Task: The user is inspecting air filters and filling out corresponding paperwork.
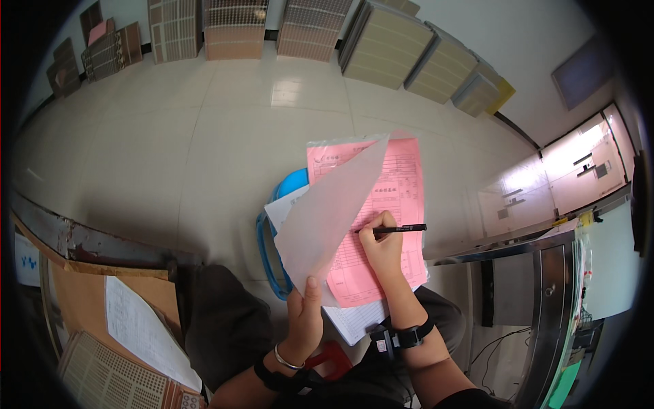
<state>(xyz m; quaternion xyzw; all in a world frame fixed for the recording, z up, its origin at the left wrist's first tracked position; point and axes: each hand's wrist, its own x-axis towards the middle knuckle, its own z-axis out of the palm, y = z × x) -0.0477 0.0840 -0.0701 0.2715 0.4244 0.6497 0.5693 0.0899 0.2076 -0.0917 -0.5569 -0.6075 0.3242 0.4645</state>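
Note:
A pink printed form (pixel 409 198) lies on a stack of papers above my lap. My right hand (pixel 383 249) rests on it, closed round a black pen (pixel 407 229) whose tip end points left, toward the form. Between thumb and fingers, my left hand (pixel 306 315) pinches the lower corner of a whitish sheet (pixel 323 204), which is lifted and curls across the form's left side. White lined paper (pixel 357 320) shows beneath the form. Left of the papers, a bright blue curved object (pixel 264 255) sticks out from under them, mostly hidden.
Perforated panels (pixel 235 27) and yellowish panels (pixel 388 44) lean against the far wall. At lower left, a cardboard box (pixel 75 293) holds a written sheet (pixel 139 320) and a perforated board (pixel 112 375). A metal-edged desk (pixel 555 286) stands at right, with cables below. Something red (pixel 332 361) shows between my legs.

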